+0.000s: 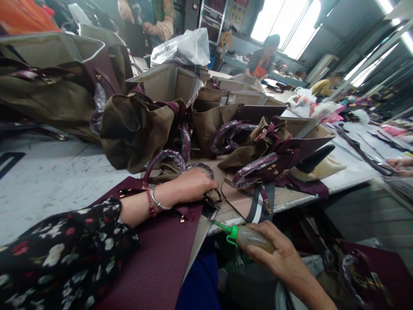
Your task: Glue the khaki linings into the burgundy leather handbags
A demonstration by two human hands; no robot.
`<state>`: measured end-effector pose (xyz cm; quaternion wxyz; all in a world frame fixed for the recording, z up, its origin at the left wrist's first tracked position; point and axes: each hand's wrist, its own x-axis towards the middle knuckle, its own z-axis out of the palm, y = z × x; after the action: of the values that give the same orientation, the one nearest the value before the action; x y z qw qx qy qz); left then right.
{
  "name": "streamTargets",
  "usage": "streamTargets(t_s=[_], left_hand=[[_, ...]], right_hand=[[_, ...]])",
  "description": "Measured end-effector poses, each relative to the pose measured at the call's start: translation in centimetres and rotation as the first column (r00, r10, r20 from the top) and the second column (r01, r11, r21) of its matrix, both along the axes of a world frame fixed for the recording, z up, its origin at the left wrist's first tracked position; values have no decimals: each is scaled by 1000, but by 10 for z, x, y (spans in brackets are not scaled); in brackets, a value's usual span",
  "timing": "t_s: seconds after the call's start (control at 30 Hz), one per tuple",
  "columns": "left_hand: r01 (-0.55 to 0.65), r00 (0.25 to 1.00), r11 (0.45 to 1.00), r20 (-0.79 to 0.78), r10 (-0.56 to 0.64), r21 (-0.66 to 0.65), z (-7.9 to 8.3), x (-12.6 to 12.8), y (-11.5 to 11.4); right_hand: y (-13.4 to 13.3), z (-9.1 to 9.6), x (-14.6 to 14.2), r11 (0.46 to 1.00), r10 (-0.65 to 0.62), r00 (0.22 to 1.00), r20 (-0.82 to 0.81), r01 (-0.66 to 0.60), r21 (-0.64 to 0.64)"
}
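Left hand (195, 186) pinching strap piece (213, 199), right hand (278, 246) gripping green-capped bottle (252, 238); probably gluing, next move needs steady nozzle (222, 225)

Curls the left hand (198, 185) beyond and left of the green-capped bottle (253, 240), back upward, with left wrist (169, 194) nearly straight; wraps the right hand (284, 249) around the bottle, with thumb (258, 254) on its near side

Right hand (274, 243) holds a green-capped bottle (254, 239), nozzle (221, 225) toward the left hand (190, 185), whose fingers (211, 185) hold a small dark piece (213, 199) above a maroon bag (155, 254).
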<state>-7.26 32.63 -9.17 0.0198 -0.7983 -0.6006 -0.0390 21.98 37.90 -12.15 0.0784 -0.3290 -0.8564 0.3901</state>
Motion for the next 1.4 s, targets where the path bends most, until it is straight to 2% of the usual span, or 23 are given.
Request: streamTargets(t_s=[0.17, 0.3, 0.53, 0.87, 1.2, 1.4], left_hand=[[-9, 1000, 1000, -10, 9, -11, 0, 1, 0], [8, 1000, 1000, -19, -8, 5, 0, 1, 1], [19, 1000, 1000, -6, -19, 10, -2, -1, 0], [40, 999, 997, -27, -38, 69, -9, -4, 2], [2, 1000, 1000, -9, -3, -2, 1, 0, 0], [-15, 999, 1000, -31, 14, -20, 5, 2, -2]], right_hand=[[7, -7, -4, 1000, -17, 1000, -26, 16, -7], [-2, -8, -6, 999, 3, 1000, -25, -4, -46], [-14, 1, -10, 997, 51, 999, 16, -50, -54], [-33, 0, -11, 987, 108, 993, 43, -102, -123], [-63, -2, -11, 972, 114, 990, 77, -96, -212], [-80, -3, -10, 940, 111, 991, 73, -81, -332]])
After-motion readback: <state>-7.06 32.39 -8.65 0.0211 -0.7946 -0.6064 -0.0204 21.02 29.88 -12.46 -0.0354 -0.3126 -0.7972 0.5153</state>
